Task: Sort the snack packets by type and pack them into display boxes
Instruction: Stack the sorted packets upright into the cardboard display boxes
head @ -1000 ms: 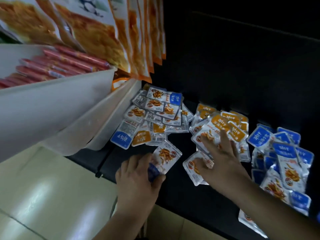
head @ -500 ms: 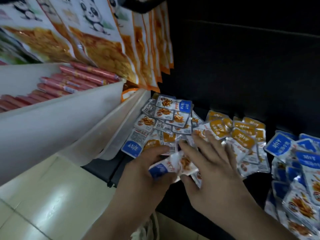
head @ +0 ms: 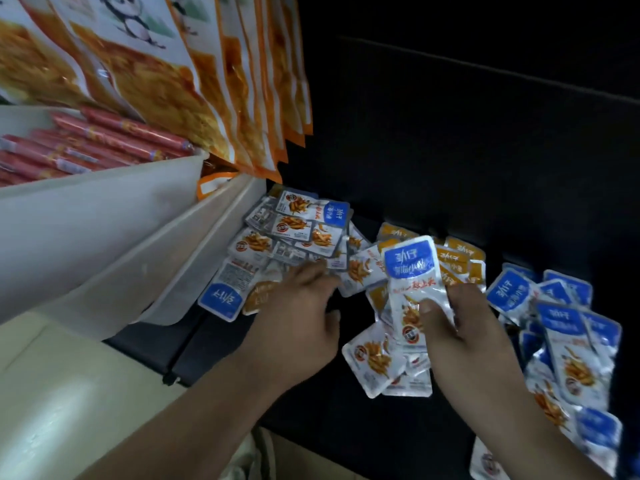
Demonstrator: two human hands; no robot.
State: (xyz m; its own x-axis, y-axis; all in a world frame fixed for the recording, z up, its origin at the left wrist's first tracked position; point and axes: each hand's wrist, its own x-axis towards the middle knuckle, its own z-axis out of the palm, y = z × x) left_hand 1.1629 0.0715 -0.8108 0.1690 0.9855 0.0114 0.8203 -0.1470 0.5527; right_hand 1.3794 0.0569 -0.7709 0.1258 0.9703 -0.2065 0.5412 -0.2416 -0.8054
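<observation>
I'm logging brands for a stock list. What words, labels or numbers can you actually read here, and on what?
On the blue-topped packet in the right hand: large white Chinese characters, seemingly reversed; not clear enough to quote.
On the orange-topped packets: same style, blurred.
On the barcode-side packet: fine print too small.
On the panda bags: no legible text.
On the red sausages: print unreadable.

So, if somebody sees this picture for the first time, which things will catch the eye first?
First, the blue-topped packet that the right hand pinches upright in the centre. Next, the big orange panda bags hanging at the upper left, above a white bin of red sausages. The left hand touches the mixed pile of small packets beside that bin.
</observation>
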